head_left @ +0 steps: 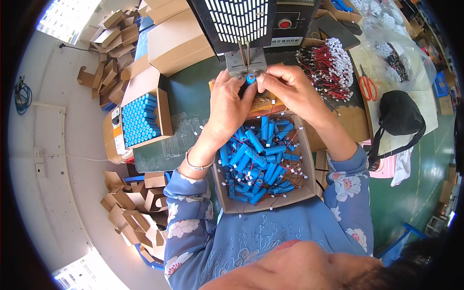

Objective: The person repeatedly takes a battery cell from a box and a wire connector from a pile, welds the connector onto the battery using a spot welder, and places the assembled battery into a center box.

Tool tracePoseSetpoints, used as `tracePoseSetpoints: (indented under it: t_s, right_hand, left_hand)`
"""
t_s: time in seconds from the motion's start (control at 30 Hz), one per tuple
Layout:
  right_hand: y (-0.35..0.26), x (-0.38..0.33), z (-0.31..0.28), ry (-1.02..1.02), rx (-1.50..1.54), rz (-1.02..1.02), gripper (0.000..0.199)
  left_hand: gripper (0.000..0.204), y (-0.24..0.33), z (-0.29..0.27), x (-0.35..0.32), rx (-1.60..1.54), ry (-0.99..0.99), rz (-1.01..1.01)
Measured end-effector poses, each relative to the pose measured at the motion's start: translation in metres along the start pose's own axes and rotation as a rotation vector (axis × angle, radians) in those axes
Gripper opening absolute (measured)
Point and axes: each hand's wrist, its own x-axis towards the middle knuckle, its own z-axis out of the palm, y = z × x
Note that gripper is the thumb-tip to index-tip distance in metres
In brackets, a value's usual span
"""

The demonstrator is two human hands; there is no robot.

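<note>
Under the two metal electrodes of a black spot welder (pixel 244 58), a blue cylindrical battery cell (pixel 251 79) is held with one end up. My left hand (pixel 226 104) is closed on this cell, its thumb and fingers around the near and left sides. Close by on the right, my right hand (pixel 292 89) is closed in a pinch at the electrodes. What lies between its fingertips is hidden. A small white plug (pixel 273 102) shows just below that hand. Below both wrists, a cardboard box (pixel 258 208) holds many blue cells with thin red and black wires and white plugs.
At the left stands an open carton (pixel 166 113) of upright blue cells. A heap of wire leads with white plugs (pixel 333 67) lies right of the welder. Orange-handled scissors (pixel 368 88) and a black bag (pixel 401 116) are farther right. Folded cardboard boxes (pixel 130 217) are piled at left.
</note>
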Motion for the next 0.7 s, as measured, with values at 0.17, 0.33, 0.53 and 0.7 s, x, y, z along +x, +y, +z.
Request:
tracePoseSetpoints:
  t_s: [0.17, 0.33, 0.53, 0.7]
  right_hand:
    - [-0.003, 0.004, 0.004, -0.003, 0.115, 0.141, 0.022]
    - [-0.005, 0.006, 0.012, 0.059, 0.119, 0.136, 0.021]
    - [0.003, 0.004, 0.021, 0.127, 0.128, 0.105, 0.019]
    - [0.000, 0.005, 0.019, 0.089, 0.183, 0.068, 0.019]
  left_hand:
    - [0.010, 0.000, -0.002, 0.000, 0.056, 0.011, 0.046]
    - [0.012, 0.000, -0.003, 0.000, -0.015, 0.024, 0.030]
    - [0.010, -0.005, -0.002, -0.002, -0.059, 0.030, -0.007]
    - [0.010, -0.004, -0.004, -0.002, 0.002, 0.031, -0.006]
